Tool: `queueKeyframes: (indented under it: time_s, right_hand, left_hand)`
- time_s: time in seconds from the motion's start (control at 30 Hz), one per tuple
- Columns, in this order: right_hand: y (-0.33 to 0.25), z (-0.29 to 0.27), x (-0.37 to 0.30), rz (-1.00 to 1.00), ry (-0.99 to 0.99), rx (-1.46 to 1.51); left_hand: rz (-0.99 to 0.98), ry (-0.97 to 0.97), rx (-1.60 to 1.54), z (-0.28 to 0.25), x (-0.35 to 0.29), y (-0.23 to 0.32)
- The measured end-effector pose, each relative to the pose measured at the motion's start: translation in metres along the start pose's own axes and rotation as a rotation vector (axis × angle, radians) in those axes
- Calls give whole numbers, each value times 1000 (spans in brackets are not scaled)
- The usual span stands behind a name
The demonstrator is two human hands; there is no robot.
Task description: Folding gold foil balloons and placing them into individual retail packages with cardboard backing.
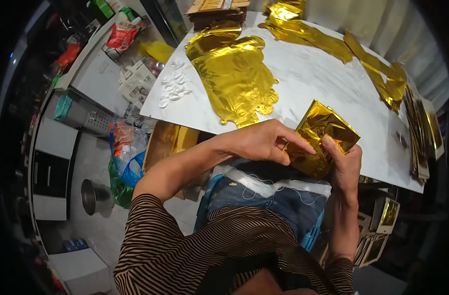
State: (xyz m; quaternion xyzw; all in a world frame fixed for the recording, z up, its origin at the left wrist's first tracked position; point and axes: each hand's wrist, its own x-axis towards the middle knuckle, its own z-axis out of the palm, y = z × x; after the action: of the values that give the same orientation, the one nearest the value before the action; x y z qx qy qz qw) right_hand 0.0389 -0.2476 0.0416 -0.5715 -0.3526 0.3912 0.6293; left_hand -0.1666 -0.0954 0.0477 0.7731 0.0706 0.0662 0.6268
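Creased gold foil (326, 120) shines mirror-glossy. The marble-patterned bench (308, 76) looks smooth, while the striped shirt (153, 233) is matt cloth.

The one view looked steeply down from the person's head, closest over the striped shirt (155, 241), with the left hand (261, 140) and right hand (346, 161) a little farther off; its wide lens reached across the desk (308, 81) to the curtain (423, 61).
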Motion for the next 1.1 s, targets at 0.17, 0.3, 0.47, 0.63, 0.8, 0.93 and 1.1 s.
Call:
queueKeyframes:
  time_s: [0.17,0.3,0.47,0.63,0.8,0.93,1.1]
  right_hand:
    - [-4,-5,17,4,22,-61]
    - [-2,-18,27,21,60,0]
    - [7,-26,40,45,99,130]
    - [7,-27,45,65,143,70]
    - [8,-27,42,94,143,-75]
    - [3,-21,40,129,217,-127]
    - [5,-17,38,131,258,-75]
  left_hand:
    - [52,216,-102,-44,-20,-2]
    - [-150,610,133,-118,-34,5]
    - [-231,996,492,-229,-37,-23]
    - [-178,1197,1378,-334,-40,-40]
    - [-607,1318,1087,-460,-34,-29]
    - [-775,1264,994,-494,-7,-34]
    - [-794,1267,1036,-526,5,-49]
